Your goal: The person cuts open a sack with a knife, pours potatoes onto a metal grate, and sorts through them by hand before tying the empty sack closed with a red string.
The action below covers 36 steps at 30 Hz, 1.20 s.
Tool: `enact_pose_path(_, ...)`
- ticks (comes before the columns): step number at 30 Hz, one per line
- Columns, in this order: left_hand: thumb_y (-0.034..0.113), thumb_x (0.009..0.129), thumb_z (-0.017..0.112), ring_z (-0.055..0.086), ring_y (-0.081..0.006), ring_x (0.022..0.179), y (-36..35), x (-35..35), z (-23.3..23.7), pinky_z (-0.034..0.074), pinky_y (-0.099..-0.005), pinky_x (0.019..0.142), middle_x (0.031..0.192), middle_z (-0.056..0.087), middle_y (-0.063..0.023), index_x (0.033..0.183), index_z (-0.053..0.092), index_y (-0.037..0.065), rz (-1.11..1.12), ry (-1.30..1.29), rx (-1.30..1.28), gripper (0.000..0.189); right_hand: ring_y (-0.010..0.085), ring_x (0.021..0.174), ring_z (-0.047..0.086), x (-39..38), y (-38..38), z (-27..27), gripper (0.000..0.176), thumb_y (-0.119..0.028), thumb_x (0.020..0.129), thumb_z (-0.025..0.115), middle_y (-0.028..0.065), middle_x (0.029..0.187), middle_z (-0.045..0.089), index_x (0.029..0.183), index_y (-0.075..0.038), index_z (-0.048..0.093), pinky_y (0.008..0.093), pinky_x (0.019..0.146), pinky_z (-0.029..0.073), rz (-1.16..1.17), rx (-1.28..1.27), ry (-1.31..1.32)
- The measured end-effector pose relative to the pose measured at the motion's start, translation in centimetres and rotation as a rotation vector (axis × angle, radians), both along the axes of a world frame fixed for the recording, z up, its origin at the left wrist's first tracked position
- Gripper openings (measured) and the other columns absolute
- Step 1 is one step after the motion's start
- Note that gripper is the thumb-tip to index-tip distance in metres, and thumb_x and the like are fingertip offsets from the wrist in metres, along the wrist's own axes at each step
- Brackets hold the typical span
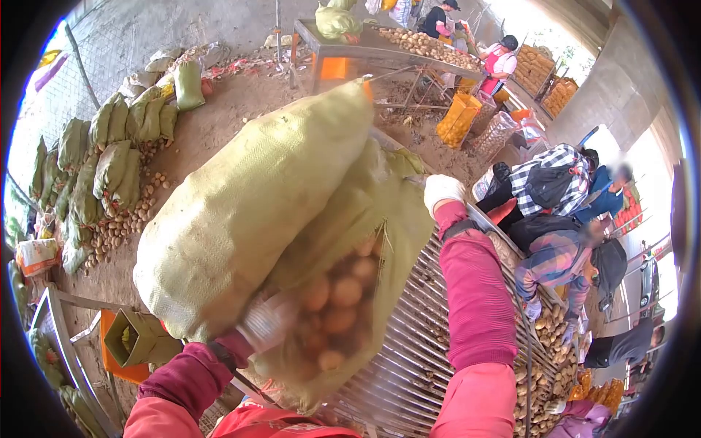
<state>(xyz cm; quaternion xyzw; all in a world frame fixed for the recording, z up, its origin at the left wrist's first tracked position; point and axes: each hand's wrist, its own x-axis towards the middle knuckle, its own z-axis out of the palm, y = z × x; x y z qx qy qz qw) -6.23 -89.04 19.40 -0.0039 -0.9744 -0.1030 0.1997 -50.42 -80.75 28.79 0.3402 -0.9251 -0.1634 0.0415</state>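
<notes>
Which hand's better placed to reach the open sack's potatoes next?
Left, likely: the blurred left hand appears beside the potatoes; the right hand is farther off, near the open sack's upper edge.

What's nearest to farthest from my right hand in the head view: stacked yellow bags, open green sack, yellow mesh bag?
1. Open green sack, left of your right hand.
2. Yellow mesh bag, beyond the hand.
3. Stacked yellow bags, background, upper right.
</notes>
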Motion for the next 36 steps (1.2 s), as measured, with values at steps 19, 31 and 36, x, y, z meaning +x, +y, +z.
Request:
enact_pose_path(19, 0.015, 0.068, 0.057, 0.059, -0.0228, 0.108, 0.0, 0.1, 0.6, 0.044, -0.0442, 0.095, 0.095, 0.065, -0.0062, 0.078, 0.064, 0.010, 0.026, -0.048, -0.072, 0.012, 0.0364, 0.086, 0.067, 2.4, 4.9, 2.5, 0.018, -0.012, 0.083, 0.053, 0.0192, 0.090, 0.069, 0.094, -0.003, 0.064, 0.0473, 0.073, 0.053, 0.183, -0.105, -0.022)
enact_pose_path(31, 0.015, 0.067, 0.058, 0.059, -0.0223, 0.108, -0.2, 0.5, 0.2, 0.045, -0.0433, 0.094, 0.094, 0.065, -0.0050, 0.079, 0.063, 0.011, 0.023, -0.056, -0.055, 0.014, 0.0303, 0.082, 0.071, 3.6, 1.2, 2.7, 0.017, -0.013, 0.081, 0.061, 0.0145, 0.087, 0.072, 0.088, -0.008, 0.075, 0.0423, 0.069, 0.057, 0.135, 0.082, 0.102)
enact_pose_path(36, 0.016, 0.066, 0.059, 0.059, -0.0224, 0.107, -0.3, 0.6, -0.1, 0.046, -0.0431, 0.094, 0.093, 0.065, -0.0047, 0.078, 0.063, 0.011, 0.019, -0.018, -0.051, 0.014, 0.0287, 0.082, 0.072, 3.5, 1.7, 1.9, 0.016, -0.012, 0.081, 0.061, 0.0146, 0.087, 0.072, 0.089, -0.007, 0.074, 0.0416, 0.067, 0.057, 0.128, 0.003, 0.147)
